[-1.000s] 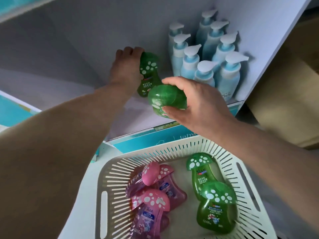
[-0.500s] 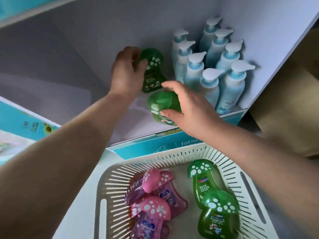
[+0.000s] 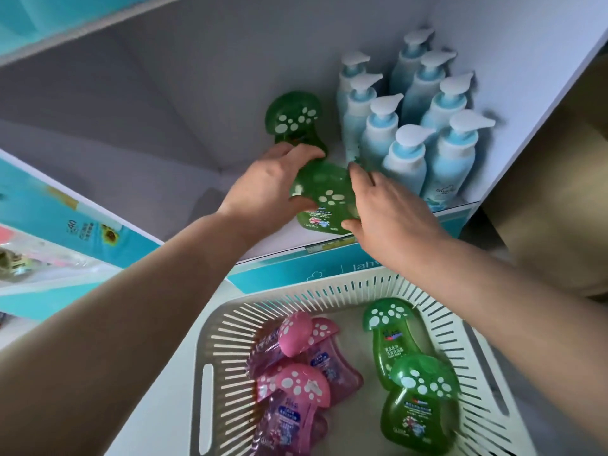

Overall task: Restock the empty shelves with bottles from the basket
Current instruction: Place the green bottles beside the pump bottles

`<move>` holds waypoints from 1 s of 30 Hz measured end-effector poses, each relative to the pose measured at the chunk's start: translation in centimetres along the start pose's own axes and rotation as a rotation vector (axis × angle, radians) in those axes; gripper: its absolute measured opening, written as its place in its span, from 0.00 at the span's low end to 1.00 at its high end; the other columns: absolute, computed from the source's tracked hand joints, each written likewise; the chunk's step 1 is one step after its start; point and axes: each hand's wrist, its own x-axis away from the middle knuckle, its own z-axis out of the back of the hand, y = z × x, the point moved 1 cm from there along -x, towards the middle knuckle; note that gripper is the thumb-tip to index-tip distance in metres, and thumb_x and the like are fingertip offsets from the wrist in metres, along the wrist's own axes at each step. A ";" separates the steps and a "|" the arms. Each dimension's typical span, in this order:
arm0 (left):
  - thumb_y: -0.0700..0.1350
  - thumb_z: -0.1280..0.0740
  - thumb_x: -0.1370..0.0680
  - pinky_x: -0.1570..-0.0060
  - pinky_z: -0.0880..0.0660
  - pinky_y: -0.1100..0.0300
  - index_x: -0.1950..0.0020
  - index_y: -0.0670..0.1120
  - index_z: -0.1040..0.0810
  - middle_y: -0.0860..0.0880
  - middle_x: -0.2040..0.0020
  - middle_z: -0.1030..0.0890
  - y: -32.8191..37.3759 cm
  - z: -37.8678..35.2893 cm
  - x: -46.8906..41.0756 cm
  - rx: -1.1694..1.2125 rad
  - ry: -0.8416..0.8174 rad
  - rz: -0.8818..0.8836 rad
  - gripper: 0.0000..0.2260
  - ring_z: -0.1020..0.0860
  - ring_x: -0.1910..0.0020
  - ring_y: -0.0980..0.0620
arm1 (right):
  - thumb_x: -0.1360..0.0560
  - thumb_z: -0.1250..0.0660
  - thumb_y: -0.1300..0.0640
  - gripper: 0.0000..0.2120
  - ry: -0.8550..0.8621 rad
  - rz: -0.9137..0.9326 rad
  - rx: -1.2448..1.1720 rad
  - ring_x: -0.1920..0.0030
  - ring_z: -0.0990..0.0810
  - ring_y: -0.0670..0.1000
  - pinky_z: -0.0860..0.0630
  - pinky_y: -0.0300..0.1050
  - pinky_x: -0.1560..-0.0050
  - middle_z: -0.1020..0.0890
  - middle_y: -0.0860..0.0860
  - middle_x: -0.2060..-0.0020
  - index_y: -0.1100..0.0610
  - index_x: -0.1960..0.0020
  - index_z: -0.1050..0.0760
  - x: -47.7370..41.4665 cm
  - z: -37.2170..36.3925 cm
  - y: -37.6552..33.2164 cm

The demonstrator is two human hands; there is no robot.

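A green mushroom-capped bottle point(image 3: 324, 200) stands near the front of the white shelf point(image 3: 184, 189). My left hand point(image 3: 268, 189) grips its cap from the left and my right hand point(image 3: 383, 209) grips it from the right. A second green mushroom bottle point(image 3: 294, 118) stands free behind it, towards the back wall. Below, the white slotted basket point(image 3: 230, 327) holds two green mushroom bottles point(image 3: 391, 337) point(image 3: 418, 406) on the right and several pink ones point(image 3: 297, 386) on the left.
Several blue pump bottles point(image 3: 408, 136) fill the right end of the shelf against the side wall. The shelf's teal front strip point(image 3: 329, 274) runs just above the basket. Teal boxes point(image 3: 72, 222) and packaged goods lie at the left.
My left hand let go of the rear green bottle and came forward to the one my right hand holds. That bottle now stands upright on the shelf, in front of the first.
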 end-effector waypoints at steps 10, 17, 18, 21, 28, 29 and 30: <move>0.42 0.27 0.27 0.39 0.29 0.46 0.30 0.50 0.33 0.42 0.35 0.31 -0.1 -0.7 -4.2 -0.097 0.093 0.302 0.28 0.30 0.38 0.40 | 0.22 0.38 0.49 0.12 -0.077 0.108 0.219 0.45 0.25 0.54 0.31 0.47 0.55 0.22 0.51 0.48 0.54 0.42 0.28 1.7 -1.3 1.0; 0.41 0.32 0.24 0.40 0.30 0.45 0.27 0.49 0.37 0.42 0.33 0.34 -0.4 -1.3 -5.5 -0.130 0.135 0.387 0.26 0.33 0.35 0.40 | 0.23 0.37 0.49 0.12 -0.141 0.089 0.244 0.46 0.25 0.55 0.37 0.47 0.55 0.22 0.50 0.49 0.52 0.42 0.26 2.2 -2.0 1.6; 0.41 0.33 0.23 0.41 0.30 0.45 0.27 0.49 0.37 0.42 0.33 0.34 -0.5 -1.3 -5.6 -0.132 0.136 0.391 0.26 0.34 0.35 0.40 | 0.23 0.37 0.49 0.12 -0.141 0.089 0.242 0.46 0.25 0.55 0.37 0.47 0.55 0.22 0.50 0.49 0.52 0.42 0.25 2.2 -2.1 1.6; 0.40 0.33 0.23 0.41 0.30 0.45 0.27 0.49 0.37 0.41 0.33 0.34 -0.7 -1.4 -6.0 -0.146 0.142 0.399 0.26 0.34 0.35 0.40 | 0.23 0.36 0.50 0.11 -0.137 0.086 0.240 0.48 0.24 0.54 0.38 0.47 0.56 0.22 0.50 0.50 0.52 0.43 0.25 2.2 -2.1 1.3; 0.38 0.34 0.23 0.39 0.31 0.45 0.27 0.48 0.38 0.40 0.33 0.34 -1.4 -1.5 -6.5 -0.144 0.169 0.410 0.26 0.34 0.35 0.39 | 0.26 0.33 0.55 0.10 -0.136 0.056 0.242 0.50 0.24 0.53 0.38 0.45 0.57 0.23 0.49 0.52 0.51 0.44 0.24 2.1 -2.4 1.1; 0.38 0.34 0.23 0.39 0.31 0.45 0.26 0.49 0.38 0.40 0.33 0.34 -1.5 -1.5 -6.5 -0.148 0.169 0.406 0.27 0.33 0.35 0.39 | 0.25 0.33 0.55 0.10 -0.140 0.055 0.246 0.50 0.24 0.52 0.38 0.45 0.57 0.23 0.49 0.52 0.51 0.44 0.24 2.1 -2.5 1.1; 0.39 0.34 0.23 0.39 0.31 0.46 0.26 0.49 0.38 0.40 0.33 0.34 -1.5 -1.6 -6.4 -0.152 0.167 0.402 0.27 0.33 0.35 0.40 | 0.25 0.33 0.55 0.10 -0.144 0.055 0.249 0.50 0.24 0.52 0.38 0.45 0.57 0.23 0.49 0.52 0.51 0.44 0.24 2.1 -2.5 1.0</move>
